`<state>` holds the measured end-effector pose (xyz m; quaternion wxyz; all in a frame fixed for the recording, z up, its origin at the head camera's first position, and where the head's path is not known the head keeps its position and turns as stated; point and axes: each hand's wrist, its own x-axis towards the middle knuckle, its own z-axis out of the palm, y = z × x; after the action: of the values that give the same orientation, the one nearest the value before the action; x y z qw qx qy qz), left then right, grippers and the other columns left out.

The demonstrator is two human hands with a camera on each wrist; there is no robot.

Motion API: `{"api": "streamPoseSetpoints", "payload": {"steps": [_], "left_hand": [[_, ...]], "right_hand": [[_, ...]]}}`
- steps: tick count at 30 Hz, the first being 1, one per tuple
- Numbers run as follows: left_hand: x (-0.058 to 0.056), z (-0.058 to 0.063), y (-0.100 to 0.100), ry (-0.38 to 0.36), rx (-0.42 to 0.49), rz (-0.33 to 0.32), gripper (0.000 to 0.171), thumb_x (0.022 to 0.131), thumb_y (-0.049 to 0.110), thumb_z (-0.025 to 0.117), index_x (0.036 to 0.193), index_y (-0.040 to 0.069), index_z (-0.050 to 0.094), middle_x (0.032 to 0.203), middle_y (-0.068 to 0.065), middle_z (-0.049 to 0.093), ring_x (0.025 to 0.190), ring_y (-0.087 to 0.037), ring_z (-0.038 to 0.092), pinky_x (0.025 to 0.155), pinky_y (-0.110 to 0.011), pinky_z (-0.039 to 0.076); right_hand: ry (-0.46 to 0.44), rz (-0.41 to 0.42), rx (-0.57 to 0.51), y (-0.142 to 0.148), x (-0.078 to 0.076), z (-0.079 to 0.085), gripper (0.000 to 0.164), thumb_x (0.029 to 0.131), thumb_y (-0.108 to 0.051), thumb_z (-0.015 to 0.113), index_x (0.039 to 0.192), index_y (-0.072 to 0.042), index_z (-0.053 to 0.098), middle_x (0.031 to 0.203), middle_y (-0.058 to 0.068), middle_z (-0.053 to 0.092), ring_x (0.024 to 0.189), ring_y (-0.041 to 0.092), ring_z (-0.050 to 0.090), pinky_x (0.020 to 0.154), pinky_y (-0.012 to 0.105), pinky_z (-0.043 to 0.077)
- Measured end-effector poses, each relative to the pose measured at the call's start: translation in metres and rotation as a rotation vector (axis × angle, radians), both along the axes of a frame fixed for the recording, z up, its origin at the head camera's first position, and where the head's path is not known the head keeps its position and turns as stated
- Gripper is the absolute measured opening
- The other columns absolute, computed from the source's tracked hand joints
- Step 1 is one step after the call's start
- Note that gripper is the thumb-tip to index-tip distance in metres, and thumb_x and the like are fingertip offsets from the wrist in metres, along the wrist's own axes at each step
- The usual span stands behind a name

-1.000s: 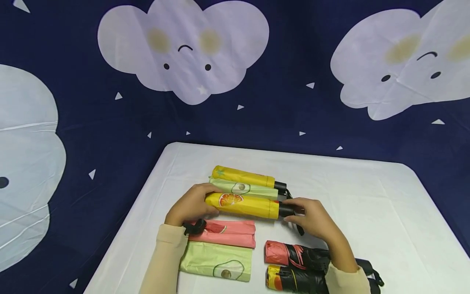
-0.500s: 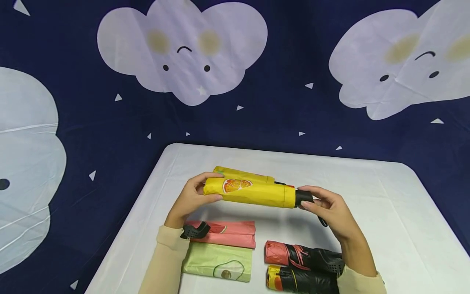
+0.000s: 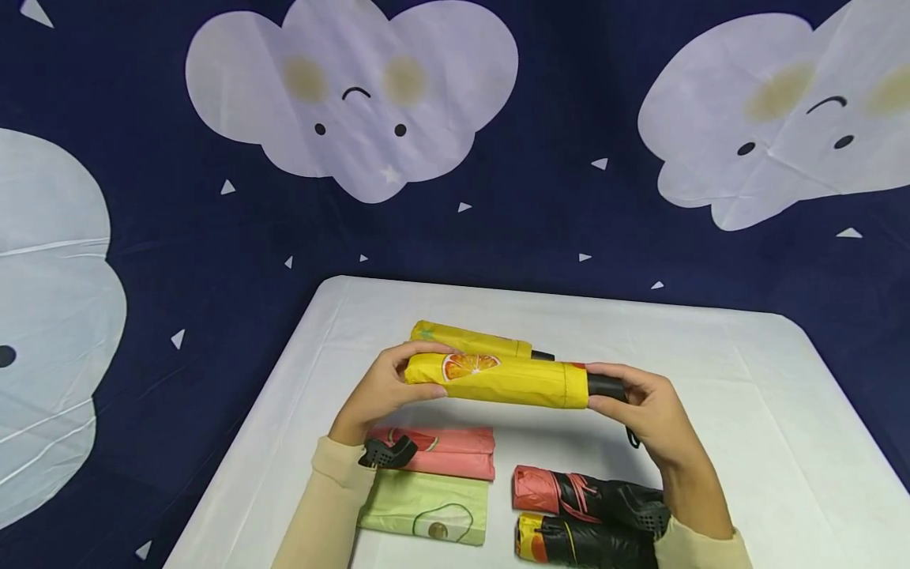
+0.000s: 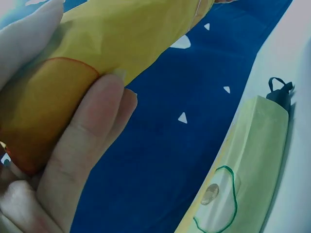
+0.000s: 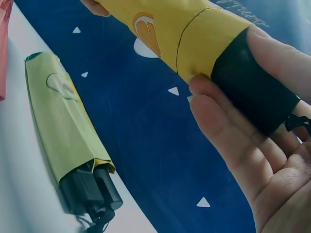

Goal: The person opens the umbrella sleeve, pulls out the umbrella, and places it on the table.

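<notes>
A folded umbrella [image 3: 519, 383] in a yellow sleeve with an orange-slice print is held level above the table between both hands. My left hand [image 3: 377, 389] grips its left end, thumb on the near side and fingers over the far side. At the other end my right hand [image 3: 652, 403] pinches the sleeve's edge and the black handle [image 5: 255, 87], which sticks out of the sleeve; a wrist strap dangles below. Behind lies another yellow-sleeved umbrella [image 3: 469, 338]. A green avocado-print umbrella [image 5: 65, 116] beside it shows in the wrist views, hidden in the head view.
Near the left forearm lie a flat pink sleeve [image 3: 455, 454] and a flat green avocado sleeve [image 3: 426, 510]. By the right forearm are two black folded umbrellas, one pink-tipped [image 3: 536, 490] and one yellow-tipped [image 3: 569, 541]. A dark blue cloud-print cloth [image 3: 554, 237] hangs behind the white table [image 3: 675, 356].
Both hands have lifted the yellow-sleeved umbrella off the table, then shifted it slightly right. The right hand has moved from the handle's end up to the sleeve's edge.
</notes>
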<state>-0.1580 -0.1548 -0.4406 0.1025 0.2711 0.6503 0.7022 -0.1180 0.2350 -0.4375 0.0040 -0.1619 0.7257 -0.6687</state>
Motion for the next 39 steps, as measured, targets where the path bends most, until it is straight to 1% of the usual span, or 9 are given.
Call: {"api": "streamPoseSetpoints", "payload": {"steps": [7, 13, 17, 20, 24, 28, 31, 35, 39], "left_hand": [[0.005, 0.007, -0.001, 0.009, -0.008, 0.009, 0.052, 0.085, 0.001, 0.083, 0.134, 0.002, 0.064, 0.125, -0.020, 0.062, 0.092, -0.025, 0.066, 0.075, -0.030, 0.060], [0.007, 0.010, -0.003, 0.009, -0.014, 0.027, 0.052, 0.084, 0.003, 0.084, 0.133, 0.003, 0.065, 0.123, -0.021, 0.062, 0.092, -0.024, 0.066, 0.075, -0.030, 0.060], [0.009, 0.012, -0.004, 0.003, -0.033, 0.056, 0.052, 0.083, 0.004, 0.085, 0.131, 0.004, 0.067, 0.120, -0.021, 0.063, 0.090, -0.024, 0.065, 0.073, -0.029, 0.060], [0.010, 0.013, -0.004, 0.006, -0.039, 0.071, 0.052, 0.083, 0.005, 0.086, 0.131, 0.005, 0.067, 0.118, -0.020, 0.063, 0.089, -0.024, 0.065, 0.073, -0.029, 0.059], [0.010, 0.015, -0.004, 0.004, -0.030, 0.067, 0.051, 0.083, 0.003, 0.085, 0.130, 0.005, 0.067, 0.119, -0.021, 0.063, 0.090, -0.024, 0.065, 0.074, -0.029, 0.059], [0.009, 0.016, -0.005, 0.010, -0.017, 0.061, 0.052, 0.082, 0.000, 0.085, 0.131, 0.001, 0.066, 0.121, -0.021, 0.063, 0.092, -0.025, 0.065, 0.075, -0.030, 0.060], [0.009, 0.017, -0.007, 0.009, -0.011, 0.067, 0.053, 0.081, -0.001, 0.085, 0.131, -0.002, 0.065, 0.121, -0.021, 0.062, 0.092, -0.025, 0.066, 0.075, -0.031, 0.060], [0.009, 0.016, -0.011, 0.007, -0.009, 0.086, 0.052, 0.081, -0.003, 0.084, 0.130, -0.002, 0.066, 0.122, -0.021, 0.063, 0.092, -0.026, 0.066, 0.075, -0.030, 0.060], [0.009, 0.016, -0.013, 0.026, -0.006, 0.082, 0.052, 0.081, -0.004, 0.084, 0.130, -0.002, 0.066, 0.126, -0.020, 0.063, 0.095, -0.027, 0.065, 0.077, -0.031, 0.060]], "right_hand": [[0.033, 0.030, -0.079, -0.002, 0.001, 0.003, 0.041, 0.085, 0.016, 0.073, 0.125, 0.012, 0.064, 0.115, 0.012, 0.071, 0.095, 0.021, 0.072, 0.076, 0.031, 0.061], [0.048, 0.042, -0.125, -0.004, 0.004, 0.004, 0.042, 0.085, 0.020, 0.070, 0.126, 0.013, 0.064, 0.116, 0.012, 0.071, 0.095, 0.022, 0.072, 0.076, 0.031, 0.061], [0.043, 0.049, -0.125, -0.004, 0.004, 0.004, 0.042, 0.085, 0.020, 0.070, 0.126, 0.013, 0.064, 0.118, 0.012, 0.071, 0.097, 0.022, 0.072, 0.077, 0.031, 0.061], [0.041, 0.046, -0.105, -0.003, 0.004, 0.004, 0.042, 0.085, 0.018, 0.072, 0.126, 0.012, 0.064, 0.117, 0.011, 0.072, 0.097, 0.022, 0.072, 0.077, 0.032, 0.061], [0.047, 0.056, -0.088, 0.000, 0.004, 0.005, 0.043, 0.084, 0.018, 0.073, 0.125, 0.012, 0.065, 0.117, 0.010, 0.073, 0.097, 0.021, 0.073, 0.077, 0.031, 0.061], [0.049, 0.067, -0.068, 0.000, 0.003, 0.005, 0.043, 0.084, 0.019, 0.072, 0.125, 0.013, 0.064, 0.115, 0.011, 0.074, 0.095, 0.021, 0.073, 0.076, 0.031, 0.061], [0.034, 0.052, -0.050, 0.001, 0.003, 0.006, 0.042, 0.084, 0.016, 0.074, 0.124, 0.011, 0.066, 0.115, 0.011, 0.074, 0.096, 0.021, 0.072, 0.076, 0.031, 0.060], [0.026, 0.045, -0.072, 0.005, 0.005, 0.007, 0.041, 0.084, 0.018, 0.073, 0.124, 0.015, 0.064, 0.118, 0.009, 0.074, 0.103, 0.021, 0.071, 0.079, 0.030, 0.060], [0.029, 0.050, -0.118, 0.007, 0.005, 0.008, 0.041, 0.084, 0.022, 0.069, 0.123, 0.020, 0.060, 0.122, 0.008, 0.073, 0.110, 0.022, 0.069, 0.083, 0.032, 0.060]]}}
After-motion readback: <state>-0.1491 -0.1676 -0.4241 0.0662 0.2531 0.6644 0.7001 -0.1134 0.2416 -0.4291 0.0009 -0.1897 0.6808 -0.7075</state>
